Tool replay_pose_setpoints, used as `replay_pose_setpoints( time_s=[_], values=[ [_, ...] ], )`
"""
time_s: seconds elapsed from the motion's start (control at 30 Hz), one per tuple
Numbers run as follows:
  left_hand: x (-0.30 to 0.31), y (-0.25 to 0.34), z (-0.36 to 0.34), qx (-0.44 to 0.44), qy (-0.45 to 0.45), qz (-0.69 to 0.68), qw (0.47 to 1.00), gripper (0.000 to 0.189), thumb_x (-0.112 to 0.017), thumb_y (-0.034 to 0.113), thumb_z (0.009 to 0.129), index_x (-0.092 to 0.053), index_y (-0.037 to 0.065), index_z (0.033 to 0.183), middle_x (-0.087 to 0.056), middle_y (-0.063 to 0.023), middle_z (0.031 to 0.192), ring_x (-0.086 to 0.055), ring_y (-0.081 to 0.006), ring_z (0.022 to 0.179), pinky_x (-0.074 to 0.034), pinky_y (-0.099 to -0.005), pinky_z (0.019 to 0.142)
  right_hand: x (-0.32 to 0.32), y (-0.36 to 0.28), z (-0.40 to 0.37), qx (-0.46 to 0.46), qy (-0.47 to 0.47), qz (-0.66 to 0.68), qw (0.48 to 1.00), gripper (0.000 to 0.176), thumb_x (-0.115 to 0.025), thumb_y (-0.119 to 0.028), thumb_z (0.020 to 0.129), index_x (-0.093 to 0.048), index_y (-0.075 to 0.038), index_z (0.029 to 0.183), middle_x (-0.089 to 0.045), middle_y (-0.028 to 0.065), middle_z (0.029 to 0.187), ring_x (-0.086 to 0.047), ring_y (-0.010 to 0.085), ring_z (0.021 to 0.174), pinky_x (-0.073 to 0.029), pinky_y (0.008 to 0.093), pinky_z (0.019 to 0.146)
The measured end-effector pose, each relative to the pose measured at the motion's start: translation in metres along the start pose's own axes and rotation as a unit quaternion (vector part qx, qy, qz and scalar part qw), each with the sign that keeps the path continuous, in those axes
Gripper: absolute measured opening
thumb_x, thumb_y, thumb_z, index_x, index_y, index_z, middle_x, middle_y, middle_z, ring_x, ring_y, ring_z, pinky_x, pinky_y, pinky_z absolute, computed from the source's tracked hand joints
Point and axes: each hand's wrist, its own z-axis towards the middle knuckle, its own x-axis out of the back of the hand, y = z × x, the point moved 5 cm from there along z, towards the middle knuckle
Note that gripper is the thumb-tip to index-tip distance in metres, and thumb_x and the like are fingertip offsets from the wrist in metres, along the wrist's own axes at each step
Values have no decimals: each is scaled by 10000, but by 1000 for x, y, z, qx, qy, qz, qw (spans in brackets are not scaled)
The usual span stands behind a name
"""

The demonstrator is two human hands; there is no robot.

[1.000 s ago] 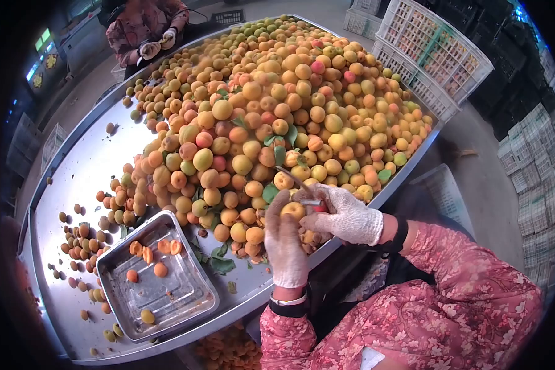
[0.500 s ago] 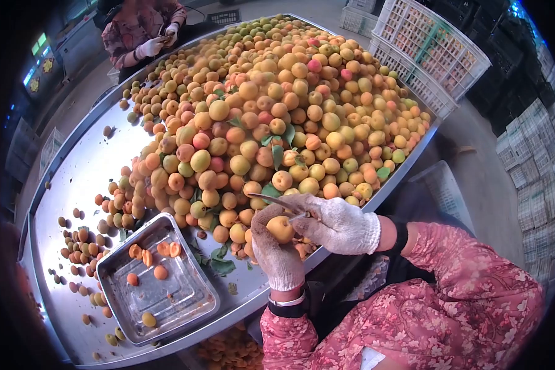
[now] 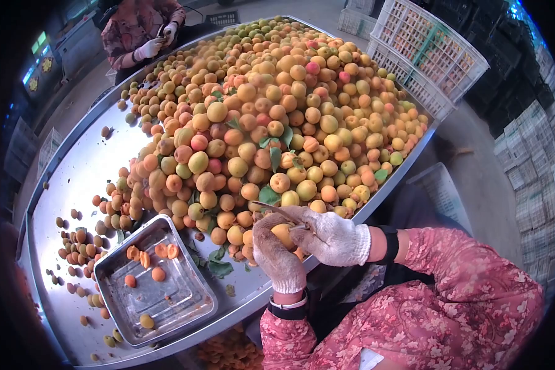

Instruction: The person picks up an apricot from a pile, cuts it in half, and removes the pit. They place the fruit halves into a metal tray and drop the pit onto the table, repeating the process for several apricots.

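My left hand (image 3: 276, 258), in a stained white knit glove, is closed round a yellow apricot (image 3: 283, 235). Against it, on the right, is my right hand (image 3: 333, 238), gloved too and closed on a small knife (image 3: 270, 208). The thin blade sticks out to the left above the fruit, and the right fingers cover the handle and part of the apricot. Just beyond both hands lies a large heap of apricots (image 3: 259, 129) with some green leaves. A metal tray (image 3: 188, 293) to the left holds apricot halves (image 3: 145, 258) and a few whole fruits.
The metal table (image 3: 68, 203) has a raised rim, with loose apricots scattered at its left. Across it, a person's gloved hands (image 3: 157, 42) hold something small. White plastic crates (image 3: 425, 49) stand at the far right corner. More fruit (image 3: 231, 350) lies below the near edge.
The right hand has shifted slightly left and down over the apricot, covering more of it. The knife has moved slightly down with it. The tray's contents look the same.
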Motion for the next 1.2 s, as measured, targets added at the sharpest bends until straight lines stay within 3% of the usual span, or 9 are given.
replay_pose_setpoints(
  time_s=[0.07, 0.13, 0.37, 0.73, 0.8, 0.97, 1.1, 1.13, 1.2],
  values=[
    [0, 0, 1, 6, 5, 0, 1000, 404, -312, 330, 1030, -566, 19, 985, -597, -79, 961, -591, -161, 869, -495, -291, 793, -7, 7, 0, -39, -29, 27, 998, 446, -465, -156, 994, -363, 21, 1391, -661, 147, 1050, -674, 184, 900, -522, 288, 779],
    [2, 0, 1, 11, 7, 2, 1000, 406, -311, 327, 1029, -568, 19, 971, -600, -79, 952, -588, -159, 857, -494, -290, 786, -11, 8, 2, -22, 0, 67, 998, 465, -508, -244, 978, -407, 40, 1332, -652, 260, 935, -674, 356, 915, -534, 378, 740],
    [1, 0, 1, 9, -15, 8, 1000, 386, -328, 325, 1026, -562, 25, 961, -593, -66, 917, -578, -137, 844, -488, -274, 754, -6, 8, 5, 12, -10, -1, 1000, 462, -490, -274, 989, -411, 38, 1322, -649, 259, 902, -676, 360, 881, -531, 377, 728],
    [-5, 13, 7, 7, -53, 48, 997, 318, -532, 258, 970, -551, -16, 1131, -584, -89, 1035, -565, -153, 912, -471, -287, 821, 13, 8, 9, -47, 50, -53, 996, 336, -491, -329, 996, -537, 0, 1046, -647, 133, 739, -677, 244, 675, -513, 337, 577],
    [-4, 18, 7, -71, -47, 114, 990, 397, -526, 321, 972, -542, -26, 1166, -582, -104, 1053, -565, -186, 956, -467, -315, 857, 6, 19, 4, -244, -15, 180, 953, 379, -451, -385, 1008, -554, -24, 960, -536, 33, 603, -534, 175, 466, -420, 305, 438],
    [-5, 18, 6, -98, -71, 64, 991, 480, -463, 421, 994, -527, -8, 1198, -577, -104, 1087, -573, -193, 961, -467, -334, 879, 3, 8, -13, -330, -107, 500, 794, 460, -436, -486, 993, -573, -68, 858, -382, -30, 478, -318, 73, 334, -251, 256, 363],
    [2, -12, 16, 88, -28, -271, 958, 514, -413, 453, 1009, -451, 31, 1300, -555, -97, 1179, -569, -219, 1031, -466, -368, 931, -1, 1, -19, -241, -105, 452, 853, 419, -456, -440, 1000, -576, -48, 911, -398, -27, 487, -348, 96, 346, -289, 261, 381],
    [1, -10, 16, 94, -61, -301, 947, 528, -410, 464, 1006, -445, 33, 1310, -548, -99, 1196, -557, -226, 1062, -459, -378, 950, 5, 3, -14, -181, -41, 298, 936, 386, -476, -398, 997, -564, -23, 974, -492, 26, 566, -452, 145, 413, -373, 289, 431],
    [-3, -5, 15, 108, -48, -347, 931, 517, -416, 440, 1009, -439, 23, 1314, -556, -127, 1166, -543, -256, 1130, -429, -404, 1014, 18, -2, -11, -49, 25, 8, 998, 335, -547, -298, 969, -535, 12, 1097, -657, 148, 805, -669, 283, 659, -515, 349, 592]
  ],
)
